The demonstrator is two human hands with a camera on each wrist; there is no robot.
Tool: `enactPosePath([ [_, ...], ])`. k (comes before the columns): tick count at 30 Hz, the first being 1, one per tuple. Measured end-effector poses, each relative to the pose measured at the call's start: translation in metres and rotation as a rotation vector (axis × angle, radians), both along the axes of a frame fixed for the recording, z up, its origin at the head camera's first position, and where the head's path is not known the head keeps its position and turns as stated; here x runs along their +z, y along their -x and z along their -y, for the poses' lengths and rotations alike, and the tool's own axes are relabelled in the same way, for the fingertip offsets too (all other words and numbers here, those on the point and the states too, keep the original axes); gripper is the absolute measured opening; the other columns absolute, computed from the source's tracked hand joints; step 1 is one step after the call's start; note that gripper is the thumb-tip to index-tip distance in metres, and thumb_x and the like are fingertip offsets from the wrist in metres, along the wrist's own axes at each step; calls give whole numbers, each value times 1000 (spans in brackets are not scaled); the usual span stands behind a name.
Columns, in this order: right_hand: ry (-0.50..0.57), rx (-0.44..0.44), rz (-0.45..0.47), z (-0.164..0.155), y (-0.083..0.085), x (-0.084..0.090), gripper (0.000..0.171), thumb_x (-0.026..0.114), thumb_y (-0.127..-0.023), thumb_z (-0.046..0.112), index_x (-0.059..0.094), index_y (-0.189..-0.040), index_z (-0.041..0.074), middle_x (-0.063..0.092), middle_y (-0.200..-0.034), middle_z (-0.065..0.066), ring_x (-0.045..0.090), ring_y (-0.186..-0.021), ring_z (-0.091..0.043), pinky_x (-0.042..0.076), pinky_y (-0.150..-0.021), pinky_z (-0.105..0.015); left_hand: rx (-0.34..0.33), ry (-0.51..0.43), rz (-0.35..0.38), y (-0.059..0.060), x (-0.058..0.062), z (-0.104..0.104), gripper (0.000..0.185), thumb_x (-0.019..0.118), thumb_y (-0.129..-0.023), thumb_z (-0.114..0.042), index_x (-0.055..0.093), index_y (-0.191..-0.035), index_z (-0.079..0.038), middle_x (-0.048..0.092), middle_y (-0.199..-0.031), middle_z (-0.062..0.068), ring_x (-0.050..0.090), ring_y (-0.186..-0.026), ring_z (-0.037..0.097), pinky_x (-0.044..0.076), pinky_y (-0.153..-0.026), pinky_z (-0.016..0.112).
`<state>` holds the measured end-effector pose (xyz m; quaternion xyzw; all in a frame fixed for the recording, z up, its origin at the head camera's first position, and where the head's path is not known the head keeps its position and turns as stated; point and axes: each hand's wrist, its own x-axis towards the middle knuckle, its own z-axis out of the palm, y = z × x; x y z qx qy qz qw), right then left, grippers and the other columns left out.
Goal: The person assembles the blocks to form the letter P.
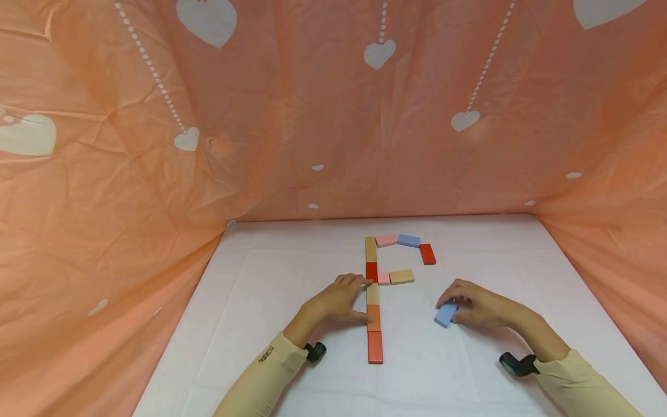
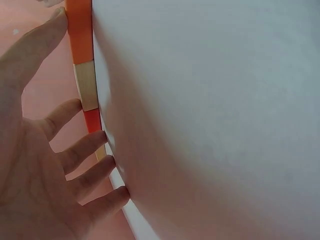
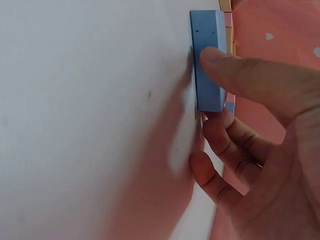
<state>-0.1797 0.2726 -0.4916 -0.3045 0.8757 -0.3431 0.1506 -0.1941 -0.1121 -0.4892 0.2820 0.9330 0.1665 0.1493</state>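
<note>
Orange curtain printed with white hearts closes the scene on the far, left and right sides, meeting the worktop along three edges. The worktop, covered in white, has bare room at 9 o'clock of the blocks, at 3 o'clock beyond the right hand, and along its near edge.

Column of blocks forms the longest figure: its long axis runs from 12 to 6 o'clock, made of wood-coloured, red, wood-coloured, orange and red pieces laid end to end. From its far end a pink block, a blue block and a red block curve toward 3 o'clock. A small pink block and a wooden block branch off midway, also toward 3 o'clock.

Left hand lies at 9 o'clock of the column, fingers nearly straight and spread narrowly, tips against the column's side. Right hand pinches a light blue block between thumb and fingers; this block sits on the worktop at 3 o'clock of the column, well apart from it, its long axis tilted roughly from 1 to 7 o'clock.

Left sleeve carries small dark lettering, too small to read.
</note>
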Motion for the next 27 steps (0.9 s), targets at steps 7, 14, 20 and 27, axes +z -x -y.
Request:
enactPosePath([
  [7,22,-61,-84,6,10,1,28,86,-92,12,77,-118,20,61,-106,4,52,-93,-14,48,-78,-25,2,-1,-1,1,-2,0,91,85,-90,-52,43,-164,-19,43,-164,11,42,-149,33,41,-122,50],
  [14,49,-150,-192,14,25,2,30,86,-90,5,77,-117,11,60,-104,-1,52,-91,-18,47,-75,-26,0,1,-1,1,-4,1,91,84,-90,-53,43,-164,-19,42,-164,11,40,-150,33,41,-122,50],
  [20,15,-204,-197,23,37,2,31,86,-91,7,77,-120,9,61,-108,-6,54,-96,-22,50,-78,-28,3,0,4,1,-4,0,92,84,-90,-53,42,-164,-19,41,-165,11,40,-151,33,40,-123,50],
  [27,-34,-283,-173,34,48,0,33,85,-92,9,76,-124,6,58,-105,-10,54,-92,-24,47,-73,-26,11,0,8,0,-3,1,92,85,-90,-53,43,-164,-20,41,-166,11,39,-151,34,41,-122,51],
])
